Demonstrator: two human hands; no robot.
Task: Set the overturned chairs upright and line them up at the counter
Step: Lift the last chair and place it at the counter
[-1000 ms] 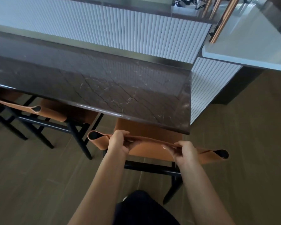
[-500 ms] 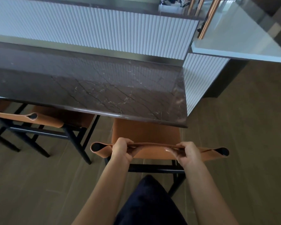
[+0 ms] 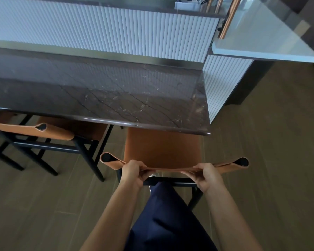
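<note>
Chair (image 3: 163,147) stands upright, seat partly under the bench (image 3: 98,98). Our left hand (image 3: 132,172) and right hand (image 3: 206,176) curl round its backrest (image 3: 170,168). If we push crookedly, it could strike the bench edge or the neighbouring chair (image 3: 58,133).

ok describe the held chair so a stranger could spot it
Find the dark marble counter, then its right-hand corner. The tan chair stands there, seat partly under the edge. Unlike the neighbouring chair, its backrest is gripped by the left hand and right hand.
</note>
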